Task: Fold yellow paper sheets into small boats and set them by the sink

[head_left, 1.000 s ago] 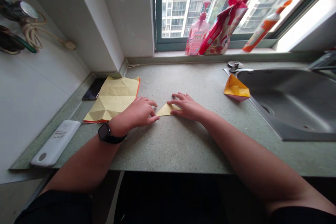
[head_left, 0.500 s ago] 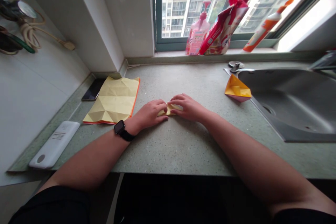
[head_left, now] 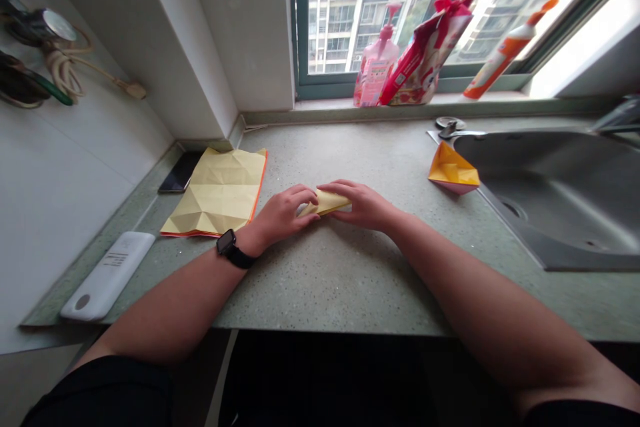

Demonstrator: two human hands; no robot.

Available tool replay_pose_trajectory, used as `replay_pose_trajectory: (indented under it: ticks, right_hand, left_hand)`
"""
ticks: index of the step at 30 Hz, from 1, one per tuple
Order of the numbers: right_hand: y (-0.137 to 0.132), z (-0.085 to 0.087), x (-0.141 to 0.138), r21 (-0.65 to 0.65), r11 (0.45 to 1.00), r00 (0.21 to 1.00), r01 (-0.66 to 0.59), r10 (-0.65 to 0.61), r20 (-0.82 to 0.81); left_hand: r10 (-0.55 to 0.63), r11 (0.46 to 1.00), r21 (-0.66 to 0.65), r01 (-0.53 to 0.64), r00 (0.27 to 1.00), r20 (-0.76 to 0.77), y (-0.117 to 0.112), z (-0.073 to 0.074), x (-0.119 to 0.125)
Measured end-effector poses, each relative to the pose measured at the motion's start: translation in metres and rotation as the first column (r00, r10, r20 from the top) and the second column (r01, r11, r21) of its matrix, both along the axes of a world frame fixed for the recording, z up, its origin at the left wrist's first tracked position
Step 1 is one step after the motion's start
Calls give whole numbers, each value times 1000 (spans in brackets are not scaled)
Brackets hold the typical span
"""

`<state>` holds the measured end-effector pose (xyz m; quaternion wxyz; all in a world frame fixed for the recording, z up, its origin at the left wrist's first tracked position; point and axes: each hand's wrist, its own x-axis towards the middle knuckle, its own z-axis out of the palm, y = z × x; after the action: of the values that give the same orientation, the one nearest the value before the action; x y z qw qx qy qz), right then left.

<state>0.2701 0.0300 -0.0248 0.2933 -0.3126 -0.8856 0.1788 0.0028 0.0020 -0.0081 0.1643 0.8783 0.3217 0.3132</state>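
Observation:
Between my two hands is a small piece of folded yellow paper (head_left: 329, 201), low over the middle of the counter. My left hand (head_left: 289, 212), with a black watch at the wrist, grips its left end between thumb and curled fingers. At the other end, my right hand (head_left: 364, 204) has its fingers over the top edge and its thumb below, closed on the paper. Part of the paper is hidden behind the fingers. To the left lies a stack of creased yellow sheets (head_left: 220, 183) with orange edges.
An orange folded paper shape (head_left: 453, 170) stands beside the steel sink (head_left: 575, 200). A dark phone (head_left: 179, 173) lies partly under the sheets, and a white power bank (head_left: 107, 277) is nearer the front. A pink pump bottle (head_left: 376, 73), a red bag (head_left: 425, 57) and an orange-white bottle (head_left: 505, 57) line the sill.
The folded paper has tilted up and shows more of its face. My right hand's fingers have straightened and shifted slightly along it; my left hand stays nearly in place.

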Motion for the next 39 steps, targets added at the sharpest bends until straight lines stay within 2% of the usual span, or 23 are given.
replay_pose_trajectory:
  ticks: [6, 10, 12, 15, 18, 21, 24, 28, 36, 39]
  right_hand:
    - [-2, 5, -1, -12, 1000, 983, -22, 19, -181]
    - [-6, 11, -2, -138, 987, 949, -77, 30, -313]
    - [-8, 15, -3, -207, 976, 930, -62, -19, -367]
    - [-10, 20, -5, -243, 967, 897, 76, -173, -407]
    - [-10, 20, -8, -266, 944, 877, 196, -290, -384]
    - [-11, 15, -15, -316, 936, 919, 153, -253, -304]
    - [-14, 11, -22, -340, 934, 936, 105, -208, -283]
    - [-19, 11, -26, -309, 946, 934, 99, -195, -300]
    - [-22, 14, -23, -194, 973, 962, 126, -168, -215]
    - [-22, 15, -23, -164, 978, 967, 129, -160, -197]
  left_hand:
    - [16, 999, 40, -20, 994, 110, 1, 1, 1]
    - [47, 998, 18, -52, 978, 201, 0, 3, 2]
    - [66, 998, -33, -60, 961, 268, -1, 4, 3]
    - [102, 991, -117, -60, 913, 395, -1, 3, 5]
    - [138, 985, -163, -64, 857, 497, 0, 1, 7]
    - [149, 982, -178, -61, 830, 537, -1, 0, 9]
    - [104, 980, -197, 2, 845, 524, -3, 0, 11]
    - [57, 970, -235, 69, 868, 493, -6, 1, 14]
    - [116, 971, -237, -15, 901, 417, -6, 1, 13]
    - [99, 970, -241, 13, 890, 445, -6, -2, 12]
